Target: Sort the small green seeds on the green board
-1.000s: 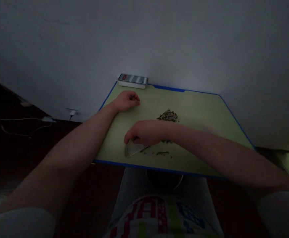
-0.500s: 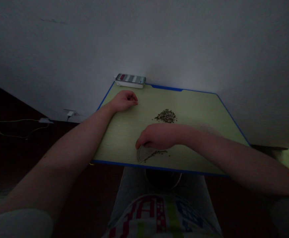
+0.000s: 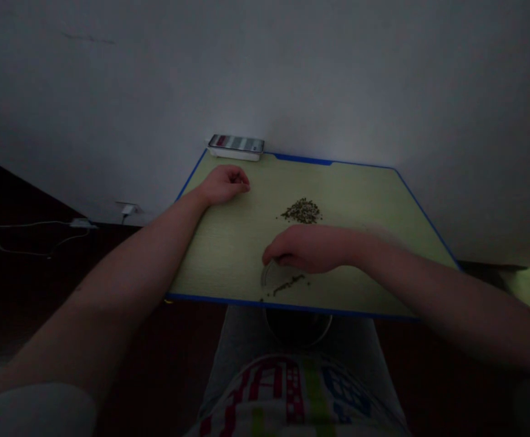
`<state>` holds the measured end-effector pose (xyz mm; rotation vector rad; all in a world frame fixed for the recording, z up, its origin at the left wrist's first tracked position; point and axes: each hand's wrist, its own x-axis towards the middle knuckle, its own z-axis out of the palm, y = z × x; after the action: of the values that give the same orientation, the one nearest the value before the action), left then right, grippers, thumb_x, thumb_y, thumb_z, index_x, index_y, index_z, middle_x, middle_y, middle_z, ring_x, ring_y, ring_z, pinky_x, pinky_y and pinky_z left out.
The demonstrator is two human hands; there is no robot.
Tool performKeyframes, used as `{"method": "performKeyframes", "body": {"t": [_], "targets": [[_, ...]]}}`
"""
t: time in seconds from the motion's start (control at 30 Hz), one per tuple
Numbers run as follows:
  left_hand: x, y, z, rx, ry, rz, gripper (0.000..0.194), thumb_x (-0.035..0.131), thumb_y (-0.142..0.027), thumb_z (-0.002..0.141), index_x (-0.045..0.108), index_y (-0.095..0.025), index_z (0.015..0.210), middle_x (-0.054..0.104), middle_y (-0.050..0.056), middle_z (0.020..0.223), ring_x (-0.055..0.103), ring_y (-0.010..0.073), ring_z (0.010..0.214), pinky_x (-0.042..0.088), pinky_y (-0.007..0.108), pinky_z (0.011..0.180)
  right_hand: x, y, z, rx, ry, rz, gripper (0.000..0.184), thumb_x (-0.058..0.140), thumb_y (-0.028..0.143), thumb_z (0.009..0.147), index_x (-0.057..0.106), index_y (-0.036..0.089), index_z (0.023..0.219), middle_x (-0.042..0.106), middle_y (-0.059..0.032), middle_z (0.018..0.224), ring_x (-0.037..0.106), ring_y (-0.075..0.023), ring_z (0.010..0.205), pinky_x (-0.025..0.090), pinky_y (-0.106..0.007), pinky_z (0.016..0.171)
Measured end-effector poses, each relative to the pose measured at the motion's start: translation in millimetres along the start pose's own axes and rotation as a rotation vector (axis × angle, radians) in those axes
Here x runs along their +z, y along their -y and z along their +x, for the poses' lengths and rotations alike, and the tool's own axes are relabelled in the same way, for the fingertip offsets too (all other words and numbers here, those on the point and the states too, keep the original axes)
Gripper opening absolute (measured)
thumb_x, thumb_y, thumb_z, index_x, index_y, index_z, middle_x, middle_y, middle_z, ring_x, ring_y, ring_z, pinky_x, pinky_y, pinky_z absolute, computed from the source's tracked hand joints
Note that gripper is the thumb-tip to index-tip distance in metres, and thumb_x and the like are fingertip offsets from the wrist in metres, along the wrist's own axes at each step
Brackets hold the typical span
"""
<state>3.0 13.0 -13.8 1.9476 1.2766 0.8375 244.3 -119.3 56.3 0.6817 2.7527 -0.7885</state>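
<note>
My right hand (image 3: 308, 247) is closed on the rim of a clear, half-round protractor (image 3: 271, 276), tilted near the front edge of the pale tabletop (image 3: 219, 261). Along its straight side lies a thin row of small dark seeds or grains (image 3: 289, 284), with a few strays. Beyond that hand sits a loose pile of the same grains (image 3: 302, 210). My left hand (image 3: 224, 184) rests on the left part of the tabletop, fingers curled, with nothing visible in it. Below the front edge, a dark round bowl-like container (image 3: 297, 328) stands between my legs, partly hidden.
A white box with a phone-like dark, glossy top (image 3: 236, 145) stands at the table's back left corner, by the wall (image 3: 319, 73). Blue edging (image 3: 303, 159) runs round the tabletop. To the left, a plug (image 3: 129, 210) and white cables (image 3: 82, 224) lie near the wall.
My right hand and the protractor have moved slightly right. The row of grains near the front edge has become shorter, with a few grains closer to the edge. My left hand stays put.
</note>
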Motion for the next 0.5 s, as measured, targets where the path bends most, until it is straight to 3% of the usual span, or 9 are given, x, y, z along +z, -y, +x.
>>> {"method": "performKeyframes", "body": {"t": [0.17,0.37,0.5], "targets": [[0.0,-0.8,0.0,-0.021,0.014,-0.014,0.018,0.071,-0.029,0.065,0.064,-0.015,0.073,0.049,-0.003,0.055,0.042,0.0091,0.053,0.031,0.025,0.053,-4.0,10.7,18.6,-0.079,-0.032,0.017,0.04,0.053,0.007,0.089,0.071,0.023,0.12,0.077,-0.0039,0.102,0.066,-0.0178,0.088,0.044,-0.028,0.078],[0.2,-0.4,0.6,-0.035,0.008,-0.031,0.017,0.07,-0.028,0.064,0.065,-0.016,0.074,0.047,-0.004,0.052,0.04,0.0092,0.05,0.03,0.025,0.051,-2.8,36.3,63.8,-0.31,0.129,-0.083,0.042,0.052,0.003,0.089,0.073,0.023,0.12,0.076,-0.0038,0.11,0.063,-0.0162,0.086,0.041,-0.028,0.076],[0.2,-0.3,0.6,-0.003,0.01,-0.036,0.017,0.07,-0.029,0.063,0.064,-0.017,0.074,0.048,-0.005,0.051,0.041,0.0085,0.049,0.031,0.024,0.051,-4.5,41.8,64.8,-0.342,0.232,-0.139,0.044,0.054,-0.001,0.087,0.074,0.022,0.119,0.077,-0.0032,0.105,0.063,-0.0149,0.083,0.041,-0.027,0.073]]}}
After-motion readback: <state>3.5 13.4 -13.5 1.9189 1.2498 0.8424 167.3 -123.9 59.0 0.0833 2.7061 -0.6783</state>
